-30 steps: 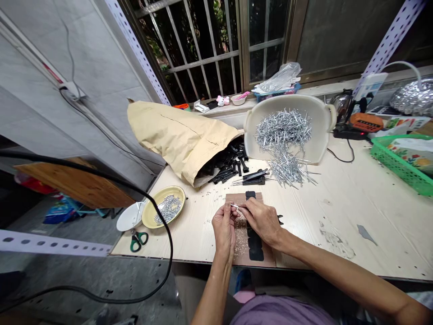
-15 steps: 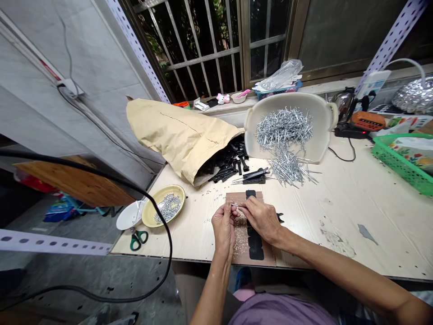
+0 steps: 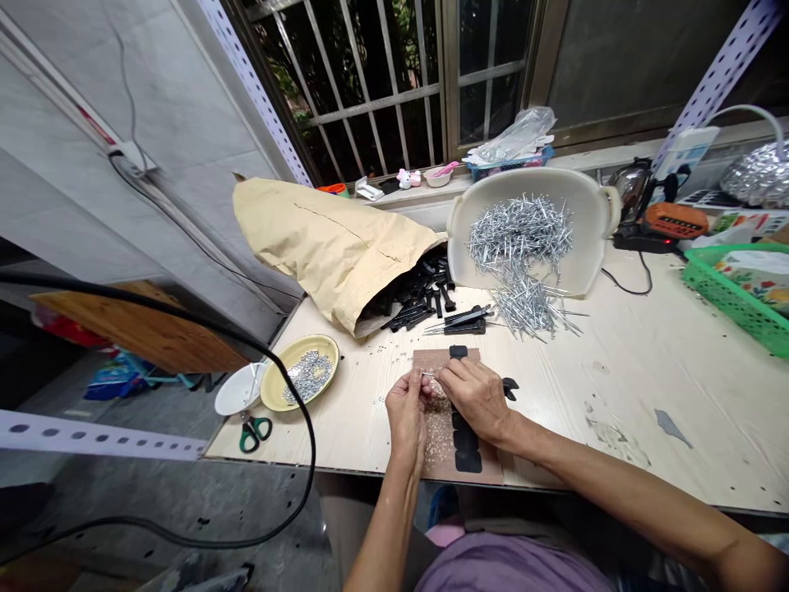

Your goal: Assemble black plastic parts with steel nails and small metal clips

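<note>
Pinching slim silvery pin [image 3: 427, 375], hands [image 3: 408, 409] [image 3: 475, 398] over gritty brown board [image 3: 426, 358]

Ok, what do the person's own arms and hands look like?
The left hand and right hand are ungloved, and both forearms are bare: no sleeves, watch or bracelet show. A purple garment shows at the bottom edge.

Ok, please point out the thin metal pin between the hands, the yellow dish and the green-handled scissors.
metal pin [image 3: 426, 375], head view, on its bare shaft.
yellow dish [image 3: 271, 397], head view, on its bare near rim.
scissors [image 3: 256, 431], head view, on the green handles.
</note>
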Available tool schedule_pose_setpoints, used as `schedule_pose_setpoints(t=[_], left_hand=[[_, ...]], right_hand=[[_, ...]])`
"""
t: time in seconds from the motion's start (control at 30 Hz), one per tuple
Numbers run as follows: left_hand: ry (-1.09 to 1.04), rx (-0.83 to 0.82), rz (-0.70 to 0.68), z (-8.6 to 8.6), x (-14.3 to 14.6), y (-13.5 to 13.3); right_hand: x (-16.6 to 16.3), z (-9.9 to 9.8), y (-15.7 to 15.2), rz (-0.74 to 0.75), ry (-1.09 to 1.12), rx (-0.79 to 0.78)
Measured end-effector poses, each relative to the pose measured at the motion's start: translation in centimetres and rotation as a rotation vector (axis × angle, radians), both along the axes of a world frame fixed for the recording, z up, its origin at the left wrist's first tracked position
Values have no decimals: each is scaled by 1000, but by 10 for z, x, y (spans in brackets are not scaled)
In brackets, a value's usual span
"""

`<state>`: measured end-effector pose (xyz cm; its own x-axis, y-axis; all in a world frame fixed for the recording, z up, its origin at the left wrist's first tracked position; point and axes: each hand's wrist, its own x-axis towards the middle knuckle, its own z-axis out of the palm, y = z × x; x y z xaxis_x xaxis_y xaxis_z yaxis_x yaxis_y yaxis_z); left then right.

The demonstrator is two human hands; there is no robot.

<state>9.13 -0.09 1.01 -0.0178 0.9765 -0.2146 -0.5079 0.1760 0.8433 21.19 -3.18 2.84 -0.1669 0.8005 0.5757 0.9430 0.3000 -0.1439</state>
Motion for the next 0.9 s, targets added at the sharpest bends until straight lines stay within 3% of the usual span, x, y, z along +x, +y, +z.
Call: schedule_pose_setpoints(t=[0.23,0.43,0.6,0.77,0.9], left_hand=[[201,90,-12,-7,-9,2],[220,130,-40,-11,-14,4],[289,89,-44,-10,-17,1],[671,217,134,-6,-22,-11],[722,246,173,-9,-30,-12]], right_hand=[[-2,-6,5,15,-28,23],[-5,-3,1,17,144,-172],[-6,0,1,56,155,-201],[-6,-5,11,238,431,-511],[-11,-7,4,177,145,-267]])
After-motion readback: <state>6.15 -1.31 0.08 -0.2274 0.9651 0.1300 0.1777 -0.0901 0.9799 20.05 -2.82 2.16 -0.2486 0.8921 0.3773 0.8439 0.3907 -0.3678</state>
